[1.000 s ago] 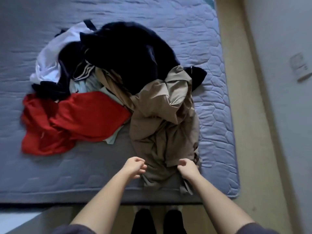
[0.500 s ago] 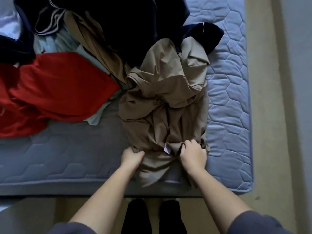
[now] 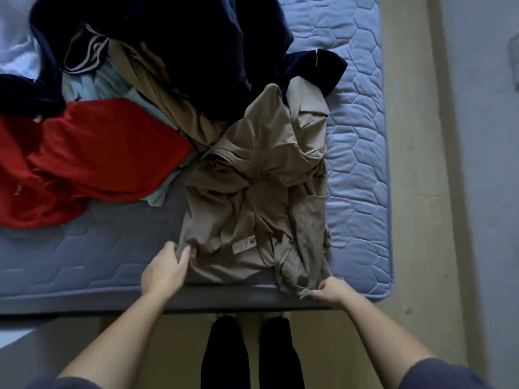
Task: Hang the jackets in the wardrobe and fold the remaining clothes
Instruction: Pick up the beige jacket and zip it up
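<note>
A crumpled khaki fabric garment (image 3: 252,197) is spread by the front right corner of the blue quilted mattress (image 3: 356,164), white label (image 3: 243,245) upward. Its left hem is pinched by the left hand (image 3: 164,272); its right corner, at the front edge, is gripped by the right hand (image 3: 330,290). A red garment (image 3: 92,161) and a dark navy garment (image 3: 196,46) are heaped behind.

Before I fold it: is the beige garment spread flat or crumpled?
Crumpled, not spread: the beige garment lies bunched in deep creases on the mattress.
</note>
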`<state>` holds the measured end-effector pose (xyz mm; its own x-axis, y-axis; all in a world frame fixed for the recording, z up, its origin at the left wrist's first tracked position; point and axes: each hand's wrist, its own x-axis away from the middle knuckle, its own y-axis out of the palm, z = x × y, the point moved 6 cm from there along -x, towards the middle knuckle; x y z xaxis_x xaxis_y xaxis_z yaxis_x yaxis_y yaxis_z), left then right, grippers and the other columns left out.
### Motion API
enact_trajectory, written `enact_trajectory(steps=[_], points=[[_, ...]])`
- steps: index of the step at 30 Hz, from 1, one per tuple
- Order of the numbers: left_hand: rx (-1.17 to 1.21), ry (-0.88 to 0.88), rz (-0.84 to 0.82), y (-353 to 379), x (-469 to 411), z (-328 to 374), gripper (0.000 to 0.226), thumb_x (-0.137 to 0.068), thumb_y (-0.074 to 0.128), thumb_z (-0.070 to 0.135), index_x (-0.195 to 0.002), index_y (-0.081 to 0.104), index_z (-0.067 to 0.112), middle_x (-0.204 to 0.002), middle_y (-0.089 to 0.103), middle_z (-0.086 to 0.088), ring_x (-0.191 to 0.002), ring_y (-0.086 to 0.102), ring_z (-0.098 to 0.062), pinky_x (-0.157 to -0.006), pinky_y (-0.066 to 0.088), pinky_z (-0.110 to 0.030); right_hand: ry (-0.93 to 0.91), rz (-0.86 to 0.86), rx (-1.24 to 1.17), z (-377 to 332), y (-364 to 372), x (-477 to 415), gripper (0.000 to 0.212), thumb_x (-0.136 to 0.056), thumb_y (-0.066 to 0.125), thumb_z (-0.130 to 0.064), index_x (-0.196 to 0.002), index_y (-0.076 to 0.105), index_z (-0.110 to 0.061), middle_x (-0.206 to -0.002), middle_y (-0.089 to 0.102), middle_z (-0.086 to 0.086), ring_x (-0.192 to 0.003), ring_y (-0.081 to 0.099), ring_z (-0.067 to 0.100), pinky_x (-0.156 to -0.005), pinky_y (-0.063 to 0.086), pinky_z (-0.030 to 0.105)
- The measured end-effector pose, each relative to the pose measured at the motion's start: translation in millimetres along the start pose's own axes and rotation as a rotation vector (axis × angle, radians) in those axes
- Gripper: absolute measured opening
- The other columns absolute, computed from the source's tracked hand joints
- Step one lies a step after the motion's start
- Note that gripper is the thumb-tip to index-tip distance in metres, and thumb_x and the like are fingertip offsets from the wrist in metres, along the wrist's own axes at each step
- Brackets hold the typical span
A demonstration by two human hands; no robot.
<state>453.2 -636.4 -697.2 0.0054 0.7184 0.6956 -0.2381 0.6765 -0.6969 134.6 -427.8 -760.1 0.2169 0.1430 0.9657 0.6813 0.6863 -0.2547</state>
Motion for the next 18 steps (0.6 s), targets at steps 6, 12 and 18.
enact_trajectory(steps=[6, 12, 18], points=[[-0.087, 0.320, -0.080, 18, -7, 33, 0.024, -0.087, 0.061, 0.043, -0.084, 0.044, 0.026, -0.082, 0.055, 0.005, -0.078, 0.057, -0.020, -0.062, 0.043, -0.035, -0.138, 0.369, -0.376, -10, -47, -21, 0.038, -0.088, 0.062, -0.031, -0.120, 0.052, -0.013, -0.131, 0.052, 0.014, -0.118, 0.052, 0.029, -0.096, 0.042, 0.034], [0.179, 0.226, -0.178, 58, -10, 53, 0.023, -0.091, 0.051, 0.045, -0.080, 0.045, 0.027, -0.080, 0.061, 0.003, -0.081, 0.058, -0.021, -0.066, 0.039, -0.035, -0.092, 0.217, -0.672, -30, -39, -44, 0.054, -0.080, 0.070, -0.018, -0.128, 0.052, -0.003, -0.126, 0.059, 0.017, -0.116, 0.055, 0.034, -0.098, 0.046, 0.041], [0.398, -0.245, 0.010, 27, -1, -7, 0.043, -0.091, 0.059, 0.041, -0.118, 0.052, 0.008, -0.111, 0.060, -0.013, -0.100, 0.056, -0.032, -0.078, 0.043, -0.036, -0.103, 0.398, -0.578, -16, -52, -12, 0.028, -0.085, 0.057, -0.022, -0.103, 0.064, -0.002, -0.107, 0.067, 0.020, -0.104, 0.059, 0.036, -0.082, 0.046, 0.036]])
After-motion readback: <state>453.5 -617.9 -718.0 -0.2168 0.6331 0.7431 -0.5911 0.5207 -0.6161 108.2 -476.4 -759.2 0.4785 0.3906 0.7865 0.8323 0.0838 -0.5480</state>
